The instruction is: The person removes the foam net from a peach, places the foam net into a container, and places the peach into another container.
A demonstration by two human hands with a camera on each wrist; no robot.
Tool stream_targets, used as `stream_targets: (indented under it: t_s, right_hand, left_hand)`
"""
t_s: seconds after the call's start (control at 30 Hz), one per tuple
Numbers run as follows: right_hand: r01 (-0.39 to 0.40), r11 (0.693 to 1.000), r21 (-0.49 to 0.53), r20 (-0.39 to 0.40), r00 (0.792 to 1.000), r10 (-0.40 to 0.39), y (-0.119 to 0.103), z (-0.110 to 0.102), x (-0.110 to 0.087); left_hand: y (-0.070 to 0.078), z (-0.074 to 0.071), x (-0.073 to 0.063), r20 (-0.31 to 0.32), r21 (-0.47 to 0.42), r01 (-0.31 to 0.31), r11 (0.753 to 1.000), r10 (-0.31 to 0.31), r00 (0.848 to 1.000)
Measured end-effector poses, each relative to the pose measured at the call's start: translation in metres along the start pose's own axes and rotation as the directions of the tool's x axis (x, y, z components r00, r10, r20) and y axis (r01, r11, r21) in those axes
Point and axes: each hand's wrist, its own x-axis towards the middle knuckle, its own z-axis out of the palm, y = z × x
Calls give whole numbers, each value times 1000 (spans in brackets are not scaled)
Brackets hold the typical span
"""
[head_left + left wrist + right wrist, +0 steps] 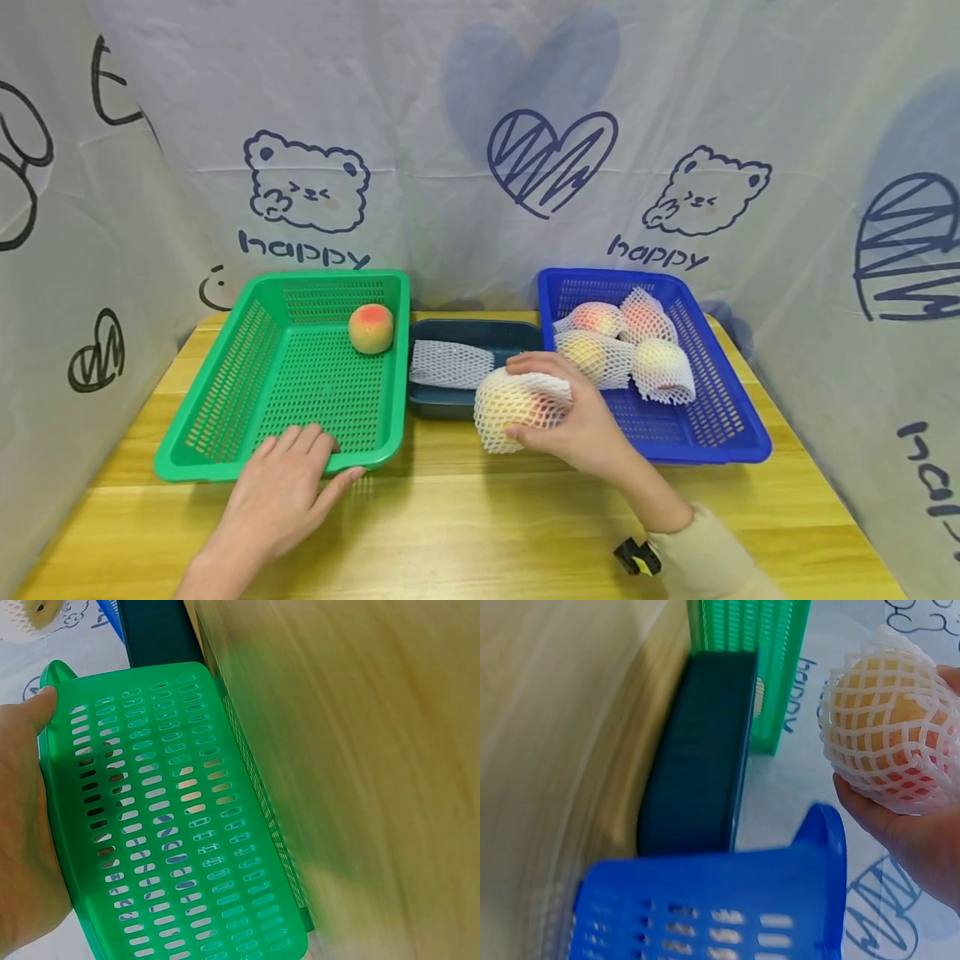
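My right hand (566,417) grips a peach (517,408) wrapped in a white foam net, held up in front of the dark tray and left of the blue basket. In the right wrist view the netted peach (892,724) sits between thumb and fingers. My left hand (288,483) rests over the near rim of the green basket (168,462), fingers on the inside and thumb along the outside. One bare peach (371,328) lies in that basket at its back right. In the left wrist view the left hand (30,825) lies along the basket's rim.
The dark tray (442,408) between the baskets holds white foam netting (452,364). Several netted peaches (660,367) lie in the blue basket (697,454). A small black and yellow object (637,557) is by the right sleeve. Printed cloth (465,208) hangs behind the wooden table (465,533).
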Motion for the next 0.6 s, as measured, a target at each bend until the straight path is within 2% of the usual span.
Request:
stream_targets:
  t_s: [0.33, 0.6]
  right_hand:
    - [-6, 999, 51, 79, 997, 2, 6, 31, -5]
    - [-52, 998, 36, 168, 985, 45, 16, 54, -13]
  left_hand:
    - [0, 0, -1, -6, -3, -3, 1000, 3, 1000]
    - [0, -1, 0, -6, -1, -2, 1000, 2, 1000]
